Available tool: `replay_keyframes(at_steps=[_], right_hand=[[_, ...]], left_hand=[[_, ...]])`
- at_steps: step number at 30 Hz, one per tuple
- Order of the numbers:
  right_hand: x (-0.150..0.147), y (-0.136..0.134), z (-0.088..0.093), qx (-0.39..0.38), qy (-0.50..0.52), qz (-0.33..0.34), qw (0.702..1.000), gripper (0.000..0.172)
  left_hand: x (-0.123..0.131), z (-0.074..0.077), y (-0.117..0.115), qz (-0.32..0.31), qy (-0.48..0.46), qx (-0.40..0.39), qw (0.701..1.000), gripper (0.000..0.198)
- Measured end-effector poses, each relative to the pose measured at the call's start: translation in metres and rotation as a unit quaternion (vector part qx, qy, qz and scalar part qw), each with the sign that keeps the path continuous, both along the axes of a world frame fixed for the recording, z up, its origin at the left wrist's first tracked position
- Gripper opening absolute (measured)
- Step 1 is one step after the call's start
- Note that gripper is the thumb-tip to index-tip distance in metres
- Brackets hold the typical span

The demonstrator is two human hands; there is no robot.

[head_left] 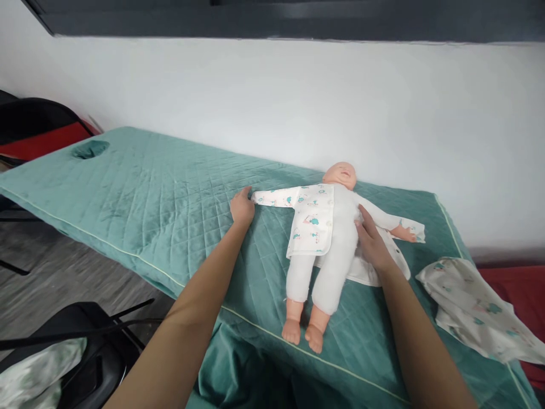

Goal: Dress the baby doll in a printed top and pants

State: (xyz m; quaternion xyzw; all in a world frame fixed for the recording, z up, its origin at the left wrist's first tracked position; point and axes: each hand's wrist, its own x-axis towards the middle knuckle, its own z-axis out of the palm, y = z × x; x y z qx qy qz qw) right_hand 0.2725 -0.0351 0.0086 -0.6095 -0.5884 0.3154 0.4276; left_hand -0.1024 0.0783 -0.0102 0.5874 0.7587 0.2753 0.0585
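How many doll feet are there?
2. One foot is on the left in the picture; the other foot is just right of it. Both are near the piping along the green cover's front edge.

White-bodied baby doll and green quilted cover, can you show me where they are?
White-bodied baby doll (343, 230), head view: its white torso.
Green quilted cover (174, 187), head view: bare stretch left of the doll.
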Motion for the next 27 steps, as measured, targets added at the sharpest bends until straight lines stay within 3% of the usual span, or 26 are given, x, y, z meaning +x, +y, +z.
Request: replay_keyframes(at_steps=[9,27], right_hand=[[-0.0002,-0.0015,0.0036,0.005,0.008,0.012,1.000,0.081],[0.0000,-0.0012,0.0015,0.006,0.013,0.006,1.000,0.082]], left_hand=[[0.0011,-0.0032,0.0059,0.019,-0.005,0.015,1.000,0.047],[0.0006,-0.0047,0.0066,0.020,-0.005,0.013,1.000,0.044]])
